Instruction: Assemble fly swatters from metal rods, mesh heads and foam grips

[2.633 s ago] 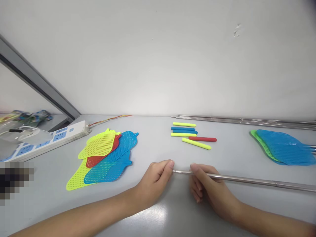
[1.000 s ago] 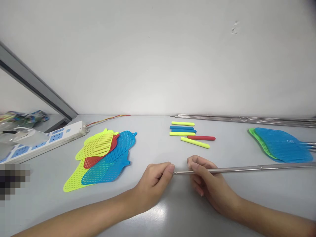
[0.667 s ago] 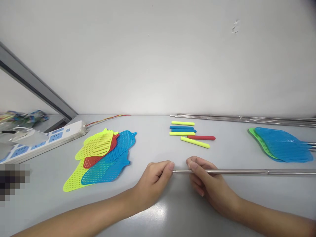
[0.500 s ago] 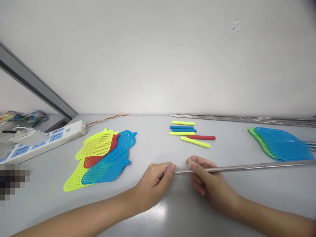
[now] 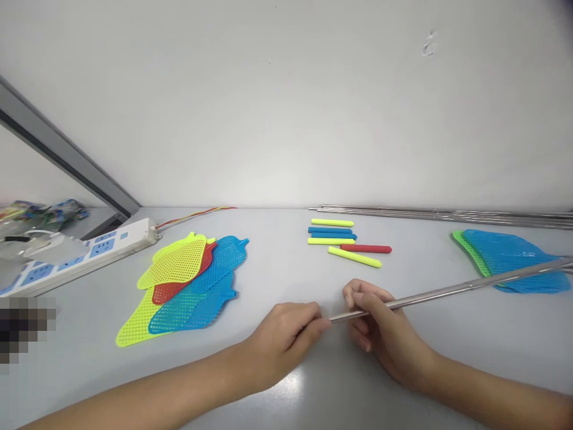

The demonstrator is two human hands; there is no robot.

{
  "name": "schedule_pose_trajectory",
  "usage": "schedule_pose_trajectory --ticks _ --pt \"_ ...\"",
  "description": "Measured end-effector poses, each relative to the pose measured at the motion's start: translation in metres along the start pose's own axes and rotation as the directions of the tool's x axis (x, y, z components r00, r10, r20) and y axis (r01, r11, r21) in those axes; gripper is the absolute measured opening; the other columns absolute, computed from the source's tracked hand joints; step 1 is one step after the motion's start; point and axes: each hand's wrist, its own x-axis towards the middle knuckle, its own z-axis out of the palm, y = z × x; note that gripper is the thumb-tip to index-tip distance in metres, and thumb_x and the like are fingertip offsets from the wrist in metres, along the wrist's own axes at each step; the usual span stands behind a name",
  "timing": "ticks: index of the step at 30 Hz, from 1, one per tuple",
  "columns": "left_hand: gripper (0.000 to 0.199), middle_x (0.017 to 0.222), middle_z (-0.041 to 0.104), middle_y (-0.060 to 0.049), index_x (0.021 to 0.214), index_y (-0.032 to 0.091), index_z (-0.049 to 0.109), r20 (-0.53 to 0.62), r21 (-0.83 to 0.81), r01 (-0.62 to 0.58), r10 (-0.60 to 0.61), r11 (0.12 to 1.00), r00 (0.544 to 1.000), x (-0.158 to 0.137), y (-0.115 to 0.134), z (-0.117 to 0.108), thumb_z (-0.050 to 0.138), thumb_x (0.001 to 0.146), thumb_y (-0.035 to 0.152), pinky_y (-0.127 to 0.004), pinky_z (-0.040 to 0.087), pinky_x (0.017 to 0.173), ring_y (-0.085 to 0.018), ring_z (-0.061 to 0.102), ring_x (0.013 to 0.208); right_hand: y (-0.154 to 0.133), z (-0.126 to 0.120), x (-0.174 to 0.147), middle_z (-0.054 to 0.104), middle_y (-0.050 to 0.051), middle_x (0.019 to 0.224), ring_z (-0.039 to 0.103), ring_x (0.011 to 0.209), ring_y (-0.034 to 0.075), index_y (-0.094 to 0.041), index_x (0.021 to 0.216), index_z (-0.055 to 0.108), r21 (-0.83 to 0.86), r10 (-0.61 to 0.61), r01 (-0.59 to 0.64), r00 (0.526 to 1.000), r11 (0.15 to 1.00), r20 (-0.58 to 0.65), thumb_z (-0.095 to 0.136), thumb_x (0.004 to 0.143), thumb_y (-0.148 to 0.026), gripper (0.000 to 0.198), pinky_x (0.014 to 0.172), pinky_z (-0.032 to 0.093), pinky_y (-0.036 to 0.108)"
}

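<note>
A thin metal telescopic rod (image 5: 432, 297) slants up to the right in front of me and runs out of view. My left hand (image 5: 286, 340) is closed around its narrow left end, hiding the tip. My right hand (image 5: 380, 328) grips the rod a little further along, between thumb and fingers. Behind the hands lie several plastic handle sleeves: yellow (image 5: 354, 257), red (image 5: 367, 248) and blue (image 5: 333, 236). To the left is a pile of perforated fly swatter heads, yellow (image 5: 172, 263), red (image 5: 168, 291) and blue (image 5: 197, 310).
Several metal rods (image 5: 447, 215) lie along the wall at the back right. A stack of blue swatter heads (image 5: 501, 251) with a green one (image 5: 468, 251) underneath is at the right, partly behind the held rod. A white power strip (image 5: 138, 234) stands at the left.
The rod's right end has swung upward, now crossing in front of the blue heads at the right. My left hand has shifted slightly right and down with the rod's tip.
</note>
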Motion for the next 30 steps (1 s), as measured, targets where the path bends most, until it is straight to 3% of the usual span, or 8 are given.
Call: schedule_pose_trajectory --ticks 3,7,15,23,30 --pt "0.026 0.056 0.039 0.005 0.065 0.018 0.038 0.036 0.118 -0.066 0.062 0.991 0.997 -0.001 -0.001 0.002 0.031 0.087 0.030 -0.019 0.029 0.053 -0.007 0.037 0.052 0.000 0.000 0.000 0.031 -0.005 0.045 0.031 0.037 0.006 -0.017 0.059 0.043 0.047 -0.041 0.042 0.999 0.998 -0.006 0.039 0.080 -0.025 0.023 0.037 0.023 0.018" --pt "0.027 0.054 0.038 0.004 0.064 0.018 0.037 0.063 0.168 -0.110 0.101 0.980 0.993 -0.002 0.000 0.002 0.028 0.087 0.028 -0.020 0.030 0.053 -0.008 0.037 0.052 -0.003 -0.001 0.002 0.031 -0.004 0.044 0.031 0.036 0.006 -0.016 0.054 0.045 0.095 -0.076 0.080 0.996 0.992 -0.046 0.036 0.080 -0.034 0.033 0.037 0.022 0.020" --pt "0.031 0.052 0.034 0.006 0.061 0.018 0.031 0.012 0.177 -0.009 0.007 0.984 1.000 0.001 0.000 0.003 0.026 0.088 0.031 -0.019 0.028 0.049 -0.007 0.035 0.049 -0.016 -0.017 0.021 0.035 -0.002 0.045 0.033 0.037 0.008 -0.015 0.051 0.049 0.258 -0.268 0.314 0.943 0.914 -0.198 0.038 0.078 -0.035 0.035 0.039 0.020 0.023" --pt "0.029 0.059 0.050 0.001 0.068 0.018 0.038 -0.052 0.558 0.032 -0.003 0.829 0.999 -0.001 -0.003 0.010 0.021 0.089 0.029 -0.026 0.032 0.055 -0.013 0.043 0.053 -0.014 -0.019 0.028 0.028 -0.004 0.038 0.026 0.036 0.007 -0.016 0.049 0.045 0.265 -0.248 0.307 0.940 0.914 -0.235 0.037 0.081 -0.036 0.038 0.041 0.018 0.023" --pt "0.027 0.059 0.051 0.001 0.067 0.019 0.035 0.011 0.549 -0.057 0.060 0.834 0.998 0.001 -0.005 0.008 0.021 0.089 0.025 -0.027 0.029 0.053 -0.013 0.041 0.050 -0.013 -0.018 0.027 0.031 -0.003 0.036 0.027 0.036 0.008 -0.016 0.047 0.044 0.192 -0.224 0.264 0.953 0.945 -0.204 0.036 0.081 -0.035 0.040 0.041 0.019 0.023"
